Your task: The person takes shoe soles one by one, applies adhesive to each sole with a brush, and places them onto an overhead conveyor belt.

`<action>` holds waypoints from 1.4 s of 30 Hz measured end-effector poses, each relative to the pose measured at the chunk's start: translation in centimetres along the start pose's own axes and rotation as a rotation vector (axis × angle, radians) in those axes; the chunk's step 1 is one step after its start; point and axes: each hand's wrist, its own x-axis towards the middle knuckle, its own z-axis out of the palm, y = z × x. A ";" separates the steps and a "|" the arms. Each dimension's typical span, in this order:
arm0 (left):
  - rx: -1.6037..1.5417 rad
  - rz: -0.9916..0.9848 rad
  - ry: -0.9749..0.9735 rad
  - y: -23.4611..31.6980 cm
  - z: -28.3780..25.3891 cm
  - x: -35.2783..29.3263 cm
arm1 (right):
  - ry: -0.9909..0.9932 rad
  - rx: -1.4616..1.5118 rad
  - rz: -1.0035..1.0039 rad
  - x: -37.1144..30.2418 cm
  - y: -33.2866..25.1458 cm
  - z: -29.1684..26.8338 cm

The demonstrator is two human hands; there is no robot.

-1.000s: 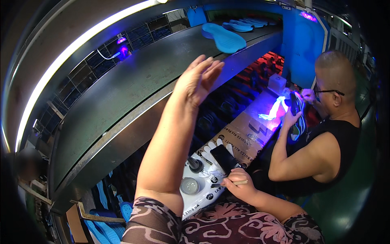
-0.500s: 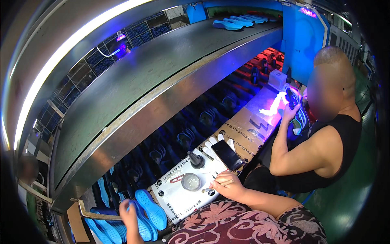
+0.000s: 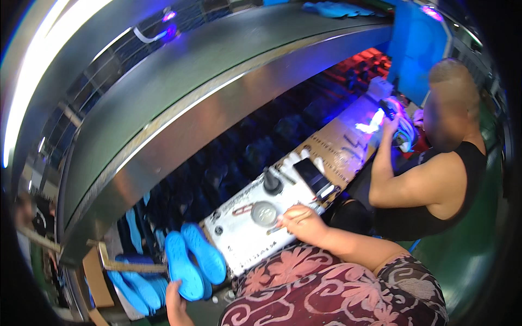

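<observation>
At the lower left, my left hand (image 3: 175,299) is closed on the near end of a light blue shoe sole (image 3: 184,263), its thumb on the upper face. A second blue sole (image 3: 204,252) leans right beside it, and several more blue soles (image 3: 136,290) lie stacked to the left. My right hand (image 3: 305,224) pinches a small thin brush (image 3: 276,230) over the white work board (image 3: 244,247). Just left of the brush tip stands a round cup (image 3: 265,214) of pale, cloudy contents.
Near the cup are a dark nozzle bottle (image 3: 272,183), red-handled snips (image 3: 242,209), a phone (image 3: 312,176) and a white glove (image 3: 291,160). A conveyor belt (image 3: 217,70) with a metal edge runs above. A co-worker (image 3: 429,185) sits at the right, handling a shoe under purple light.
My left hand has come down from above the soles and taken hold of one by its near end. My right hand keeps the brush beside the cup. The whole view has shifted.
</observation>
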 end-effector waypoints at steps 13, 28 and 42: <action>0.270 0.474 -0.177 1.5 20.2 -4.8 | -0.051 0.069 -0.162 1.5 -4.2 1.3; 0.391 0.719 -0.239 2.1 22.2 -5.5 | -0.112 -0.273 -0.447 1.6 -4.0 3.1; 0.432 0.846 -0.205 1.0 22.2 -4.8 | -0.087 -0.383 -0.555 1.4 -4.5 3.0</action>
